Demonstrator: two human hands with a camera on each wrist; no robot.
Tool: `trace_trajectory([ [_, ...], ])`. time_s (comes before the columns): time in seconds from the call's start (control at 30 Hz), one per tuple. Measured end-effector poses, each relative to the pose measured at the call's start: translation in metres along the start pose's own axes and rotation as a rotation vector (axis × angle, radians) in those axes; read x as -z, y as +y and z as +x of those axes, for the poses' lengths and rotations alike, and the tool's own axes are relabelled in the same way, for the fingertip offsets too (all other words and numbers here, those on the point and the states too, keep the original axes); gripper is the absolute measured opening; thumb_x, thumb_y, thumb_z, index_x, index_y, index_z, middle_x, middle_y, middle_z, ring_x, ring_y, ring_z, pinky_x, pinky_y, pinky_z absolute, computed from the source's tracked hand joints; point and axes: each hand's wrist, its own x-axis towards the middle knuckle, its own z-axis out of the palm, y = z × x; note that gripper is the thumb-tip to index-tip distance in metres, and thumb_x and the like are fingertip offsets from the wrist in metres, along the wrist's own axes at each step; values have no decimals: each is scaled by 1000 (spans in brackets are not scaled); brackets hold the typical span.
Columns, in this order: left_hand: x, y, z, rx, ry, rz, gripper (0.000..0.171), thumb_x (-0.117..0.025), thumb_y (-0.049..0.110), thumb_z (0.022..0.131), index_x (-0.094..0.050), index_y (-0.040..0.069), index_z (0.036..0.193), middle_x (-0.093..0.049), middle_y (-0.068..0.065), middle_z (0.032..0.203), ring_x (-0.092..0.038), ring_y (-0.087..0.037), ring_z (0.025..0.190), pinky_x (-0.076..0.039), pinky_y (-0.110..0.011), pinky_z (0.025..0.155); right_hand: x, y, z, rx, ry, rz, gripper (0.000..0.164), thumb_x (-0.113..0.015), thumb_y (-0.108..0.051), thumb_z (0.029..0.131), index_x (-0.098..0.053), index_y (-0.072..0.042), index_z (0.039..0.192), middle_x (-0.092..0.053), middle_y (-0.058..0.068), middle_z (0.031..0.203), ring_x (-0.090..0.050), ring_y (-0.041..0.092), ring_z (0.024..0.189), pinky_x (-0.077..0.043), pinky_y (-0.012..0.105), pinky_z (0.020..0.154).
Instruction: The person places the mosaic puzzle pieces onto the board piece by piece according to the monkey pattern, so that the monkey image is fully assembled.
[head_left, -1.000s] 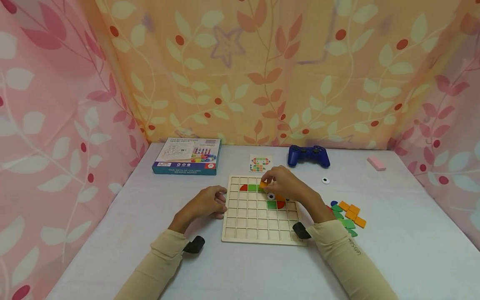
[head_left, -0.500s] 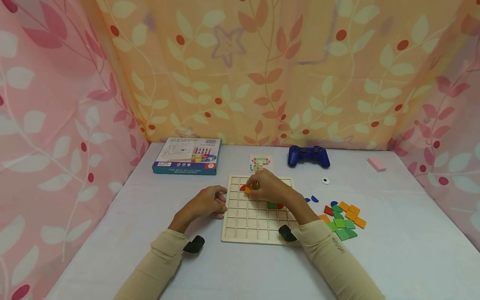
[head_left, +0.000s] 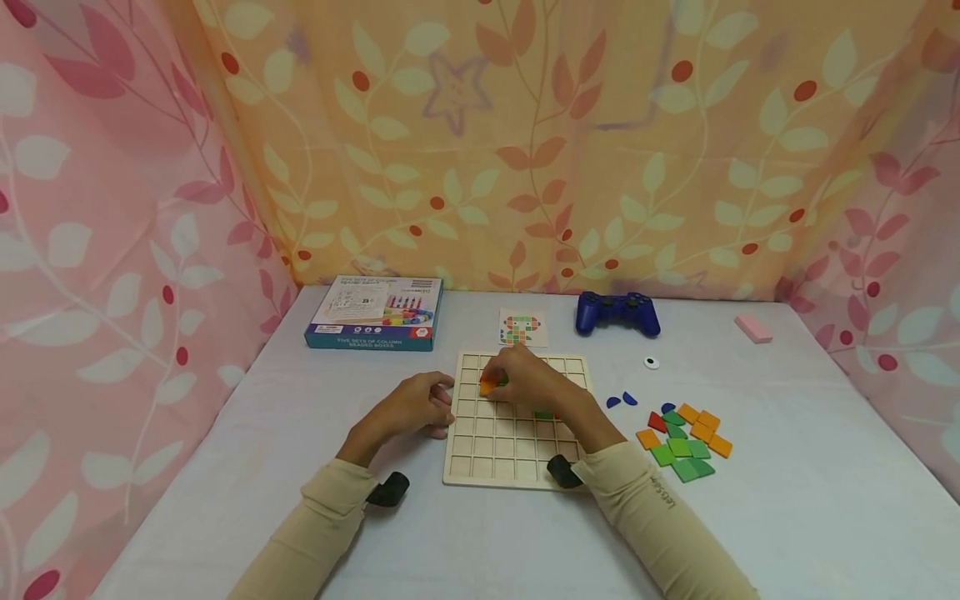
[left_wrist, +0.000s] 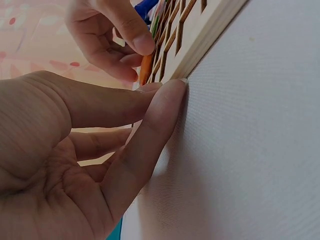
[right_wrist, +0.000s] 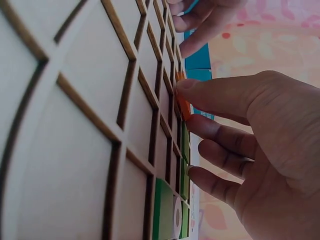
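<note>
A pale wooden grid board [head_left: 502, 450] lies flat on the white table. My left hand [head_left: 412, 407] holds its left edge with thumb and fingertips; in the left wrist view those fingertips [left_wrist: 172, 95] meet at the board's side. Over the board's upper left, my right hand [head_left: 528, 377] pinches an orange square tile [head_left: 487, 388] between thumb and finger. The right wrist view has this orange tile [right_wrist: 183, 97] tilted against the grid, beside green tiles [right_wrist: 185, 142] set in cells. My right hand hides much of the board's upper rows in the head view.
Loose tiles lie right of the board: orange [head_left: 702, 430], green [head_left: 678, 447], red [head_left: 657, 422] and blue [head_left: 630, 398] pieces, plus an eye disc [head_left: 651, 362]. Behind are a pattern card [head_left: 525, 327], game controller [head_left: 617, 313], boxed set [head_left: 375, 313] and pink block [head_left: 752, 327].
My right hand has moved left across the board with the orange tile, from the upper middle to the upper left, then tilted it down at a cell. My left hand has stayed in place.
</note>
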Motion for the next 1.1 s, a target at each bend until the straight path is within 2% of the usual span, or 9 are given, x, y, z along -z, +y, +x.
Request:
trace_trajectory([
  [0.2,0,-1,1,-3,5,1,60,-75,0,92,-53,-3,148,-62,-15,114,-67,-21,85,-65,-29,73,-2,0,-1,-22,0,2,23,-81,-15,94,-81,-6,115,-74,3,110,-57,22,110,-48,42,106],
  [0.5,0,-3,4,4,18,14,60,-76,1,92,-54,-1,148,-63,-14,114,-67,-20,85,-65,-29,74,-2,-2,-1,8,-8,-19,22,-80,-11,92,-82,-5,113,-74,3,108,-56,22,106,-49,40,99],
  [0.7,-1,-3,4,7,22,28,59,-76,1,92,-54,0,147,-63,-13,114,-67,-20,86,-65,-28,74,-3,-2,-2,25,-21,-24,21,-79,-12,94,-82,-6,113,-75,3,110,-57,22,110,-49,41,102],
  [0.93,-1,-2,4,6,25,31,59,-76,0,92,-55,-1,147,-63,-13,113,-67,-20,84,-65,-28,73,4,1,-13,23,0,29,23,-77,-12,95,-81,-9,118,-75,1,116,-60,23,114,-50,44,105],
  [1.1,-2,-1,3,8,33,42,58,-76,1,92,-55,0,146,-63,-13,112,-67,-20,85,-65,-28,73,13,6,-26,-3,13,16,24,-76,-15,97,-80,-9,120,-75,2,117,-61,25,116,-50,48,108],
])
